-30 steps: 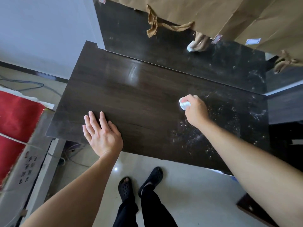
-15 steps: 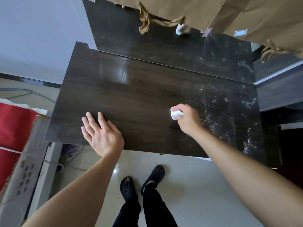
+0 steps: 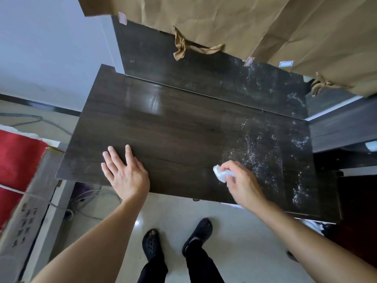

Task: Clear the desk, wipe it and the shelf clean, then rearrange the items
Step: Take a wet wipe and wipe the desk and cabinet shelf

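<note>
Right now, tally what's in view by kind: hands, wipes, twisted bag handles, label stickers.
Hands: 2, left hand flat on the desk, right hand holding the wipe
Wipes: 1
Twisted bag handles: 2
Label stickers: 3, two red-bordered, one blue-bordered
Total: 8

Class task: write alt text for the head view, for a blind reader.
A person's right hand presses a crumpled white wipe on a dark wooden desk, dusty at its right; the left hand lies flat on it.

Paper bags (image 3: 234,21) overhang the desk (image 3: 183,139) from behind.
</note>
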{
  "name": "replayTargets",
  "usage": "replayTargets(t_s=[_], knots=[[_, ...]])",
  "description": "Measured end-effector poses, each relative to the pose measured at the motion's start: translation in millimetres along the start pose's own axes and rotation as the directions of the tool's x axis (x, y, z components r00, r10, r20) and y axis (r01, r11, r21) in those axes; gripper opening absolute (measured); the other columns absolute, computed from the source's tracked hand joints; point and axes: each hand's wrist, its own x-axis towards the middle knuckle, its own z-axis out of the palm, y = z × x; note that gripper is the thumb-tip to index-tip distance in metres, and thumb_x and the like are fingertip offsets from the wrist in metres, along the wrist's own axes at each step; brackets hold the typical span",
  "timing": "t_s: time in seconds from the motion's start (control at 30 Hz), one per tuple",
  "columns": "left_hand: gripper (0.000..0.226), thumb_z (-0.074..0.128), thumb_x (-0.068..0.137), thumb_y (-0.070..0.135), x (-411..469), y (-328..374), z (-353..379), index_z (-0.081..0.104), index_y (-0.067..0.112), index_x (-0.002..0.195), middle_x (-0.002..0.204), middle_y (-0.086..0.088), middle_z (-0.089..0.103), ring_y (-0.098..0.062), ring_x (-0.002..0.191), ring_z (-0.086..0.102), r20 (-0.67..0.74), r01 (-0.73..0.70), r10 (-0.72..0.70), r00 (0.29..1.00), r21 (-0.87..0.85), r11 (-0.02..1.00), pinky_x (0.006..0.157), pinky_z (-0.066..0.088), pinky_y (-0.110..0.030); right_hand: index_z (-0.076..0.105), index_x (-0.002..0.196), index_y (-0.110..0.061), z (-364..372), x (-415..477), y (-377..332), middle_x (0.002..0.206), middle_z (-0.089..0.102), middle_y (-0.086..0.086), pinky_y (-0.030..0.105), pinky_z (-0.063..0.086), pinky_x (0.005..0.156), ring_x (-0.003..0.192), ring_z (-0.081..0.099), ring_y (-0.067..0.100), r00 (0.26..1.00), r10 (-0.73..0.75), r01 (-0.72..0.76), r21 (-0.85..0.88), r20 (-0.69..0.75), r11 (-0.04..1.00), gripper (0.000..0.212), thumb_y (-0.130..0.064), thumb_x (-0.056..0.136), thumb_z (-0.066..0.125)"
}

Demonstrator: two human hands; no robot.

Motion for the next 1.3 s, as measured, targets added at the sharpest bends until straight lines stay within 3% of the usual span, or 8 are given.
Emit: replayTargets(t_s=[0.1, 0.2, 0.4, 0.5, 0.73, 0.9, 1.1, 1.3], knots=[[0.038, 0.041, 0.096, 0.017, -17.6, 16.8, 1.4, 0.049, 0.013, 0.133, 0.151, -0.02, 0.03, -0.036, 0.142, 0.019, 0.039, -0.094, 0.095, 0.995, -0.021, 0.995, 0.117, 0.013, -0.048, 0.065, 0.075, -0.013, -23.4, 73.7, 11.0, 0.088, 0.057, 0.003, 0.03, 0.039, 0.06, 0.072, 0.056, 0.029, 0.979, 0.05, -0.063, -0.06, -0.198, 0.996, 0.025, 0.008, 0.077, 0.051], [0.037, 0.04, 0.094, 0.017, -50.0, 55.5, 15.3, 0.054, 0.01, 0.128, 0.147, -0.019, 0.037, -0.036, 0.14, 0.026, 0.048, -0.166, 0.169, 0.984, -0.059, 0.984, 0.116, 0.018, -0.047, 0.07, 0.073, -0.007, -22.9, 151.3, 5.1, 0.098, 0.064, 0.01, 0.031, 0.041, 0.065, 0.085, 0.057, 0.034, 0.972, -0.028, 0.0, -0.122, -0.233, 0.993, 0.022, 0.008, 0.076, 0.055], [0.041, 0.031, 0.094, 0.02, -64.8, 81.5, 39.4, 0.049, 0.008, 0.129, 0.148, -0.018, 0.035, -0.034, 0.141, 0.026, -0.027, -0.074, 0.074, 0.997, 0.012, 0.997, 0.117, 0.013, -0.045, 0.05, 0.131, -0.007, 22.1, 218.5, -3.2, 0.142, 0.045, 0.005, 0.039, 0.04, 0.097, 0.128, 0.041, 0.027, 0.971, -0.232, 0.209, -0.284, -0.049, 0.936, 0.04, -0.009, 0.091, 0.046], [0.041, 0.032, 0.094, 0.02, -65.0, 84.5, 42.5, 0.049, 0.007, 0.129, 0.148, -0.019, 0.035, -0.034, 0.141, 0.026, -0.067, -0.068, 0.071, 0.995, 0.048, 0.997, 0.117, 0.014, -0.045, 0.041, 0.138, -0.005, 15.4, 216.8, 42.9, 0.148, 0.037, 0.012, 0.042, 0.027, 0.113, 0.138, 0.031, 0.029, 0.965, -0.263, 0.256, -0.266, 0.008, 0.929, 0.047, -0.027, 0.097, 0.038], [0.041, 0.037, 0.09, 0.018, -65.3, 92.0, 39.5, 0.052, 0.005, 0.127, 0.148, -0.02, 0.036, -0.034, 0.14, 0.025, -0.109, -0.029, 0.035, 0.993, 0.052, 0.998, 0.116, 0.017, -0.047, 0.06, 0.119, -0.006, -64.4, 174.7, 169.0, 0.133, 0.055, 0.014, 0.045, 0.034, 0.105, 0.125, 0.048, 0.032, 0.98, -0.161, 0.115, -0.328, -0.116, 0.938, 0.048, -0.03, 0.095, 0.027], [0.042, 0.037, 0.09, 0.018, -65.1, 92.5, 41.6, 0.051, 0.005, 0.127, 0.148, -0.019, 0.035, -0.034, 0.141, 0.024, -0.122, -0.022, 0.03, 0.992, 0.07, 0.997, 0.117, 0.017, -0.048, 0.069, 0.101, -0.004, -48.1, 190.8, 139.8, 0.101, 0.065, 0.016, 0.037, 0.043, 0.077, 0.085, 0.056, 0.039, 0.933, -0.168, 0.103, -0.212, -0.317, 0.972, 0.031, -0.015, 0.089, 0.042], [0.042, 0.036, 0.09, 0.018, -65.7, 91.6, 42.5, 0.052, 0.004, 0.126, 0.147, -0.021, 0.037, -0.036, 0.14, 0.026, -0.164, -0.051, 0.064, 0.984, 0.081, 0.995, 0.116, 0.018, -0.048, 0.071, 0.107, -0.011, -1.6, 241.6, 53.7, 0.108, 0.065, 0.008, 0.026, 0.039, 0.079, 0.094, 0.053, 0.032, 0.958, -0.245, 0.233, -0.092, -0.149, 0.968, 0.037, 0.007, 0.081, 0.051], [0.041, 0.038, 0.09, 0.017, -65.2, 92.1, 44.1, 0.053, 0.003, 0.126, 0.146, -0.021, 0.037, -0.036, 0.139, 0.027, -0.177, -0.056, 0.07, 0.982, 0.079, 0.995, 0.116, 0.019, -0.048, 0.076, 0.082, -0.01, -39.5, 197.0, 101.8, 0.092, 0.069, 0.005, 0.024, 0.044, 0.066, 0.079, 0.058, 0.025, 0.912, -0.406, 0.402, -0.08, -0.057, 0.912, 0.024, 0.004, 0.078, 0.057]])
